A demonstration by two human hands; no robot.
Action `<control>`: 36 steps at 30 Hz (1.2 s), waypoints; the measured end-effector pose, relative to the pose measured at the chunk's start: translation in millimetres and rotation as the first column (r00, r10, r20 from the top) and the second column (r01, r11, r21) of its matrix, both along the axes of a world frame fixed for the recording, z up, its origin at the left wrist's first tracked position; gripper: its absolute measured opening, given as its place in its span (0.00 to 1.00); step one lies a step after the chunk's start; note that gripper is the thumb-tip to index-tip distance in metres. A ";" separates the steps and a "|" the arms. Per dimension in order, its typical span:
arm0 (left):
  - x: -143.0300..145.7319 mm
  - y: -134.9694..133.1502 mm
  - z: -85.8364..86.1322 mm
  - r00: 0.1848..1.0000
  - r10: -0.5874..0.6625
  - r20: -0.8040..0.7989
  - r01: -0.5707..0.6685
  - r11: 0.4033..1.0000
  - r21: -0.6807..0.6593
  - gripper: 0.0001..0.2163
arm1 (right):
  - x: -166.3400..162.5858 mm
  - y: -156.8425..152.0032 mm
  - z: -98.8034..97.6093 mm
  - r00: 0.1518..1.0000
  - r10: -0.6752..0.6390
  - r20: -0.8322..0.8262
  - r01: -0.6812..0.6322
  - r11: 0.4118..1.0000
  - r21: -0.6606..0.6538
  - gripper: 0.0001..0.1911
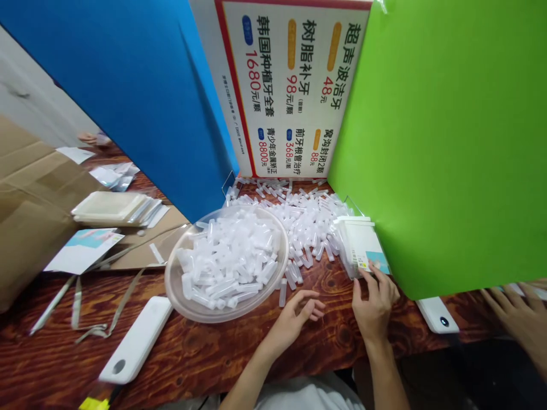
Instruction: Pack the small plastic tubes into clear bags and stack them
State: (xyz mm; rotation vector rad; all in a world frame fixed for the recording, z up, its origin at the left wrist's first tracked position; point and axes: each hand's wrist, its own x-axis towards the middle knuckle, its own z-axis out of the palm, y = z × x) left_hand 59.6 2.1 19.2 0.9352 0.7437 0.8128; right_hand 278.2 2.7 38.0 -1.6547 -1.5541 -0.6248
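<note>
My left hand (299, 314) hovers over the table edge, fingers loosely curled and apart, with nothing visible in it. Just beyond it stands a round translucent bowl (171, 285) heaped with small clear plastic tubes with white caps (231, 256). My right hand (376, 293) reaches to a white and blue printed card (363, 242) on top of a stack of clear plastic bags (345, 250). Its fingertips rest at the card's lower edge, with the thumb held apart. Many more loose tubes (303, 222) lie spread behind the bowl and left of the stack.
Blue (141, 102) and green (440, 136) panels flank a printed price board (290, 91). White devices (137, 340) lie left and right (438, 315). At left are a cardboard box (34, 210), stacked packets (111, 208) and cards (83, 249). Another person's hand (519, 310) is at far right.
</note>
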 end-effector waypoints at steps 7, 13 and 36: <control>-4.0 -0.1 -1.4 0.998 0.033 0.058 -0.029 0.997 -0.070 0.28 | 10.7 -0.6 14.2 0.996 0.079 0.050 -0.081 0.996 0.047 0.07; -7.9 -2.1 2.2 0.976 0.170 0.136 -0.135 0.962 -0.237 0.33 | -48.2 -34.6 35.8 0.711 0.663 -0.235 -0.702 0.646 -0.300 0.13; -128.7 -74.6 7.7 0.951 0.247 -0.187 -0.292 0.916 -0.276 0.27 | -105.2 15.8 -41.5 0.919 0.389 -0.068 -0.376 0.809 -0.452 0.21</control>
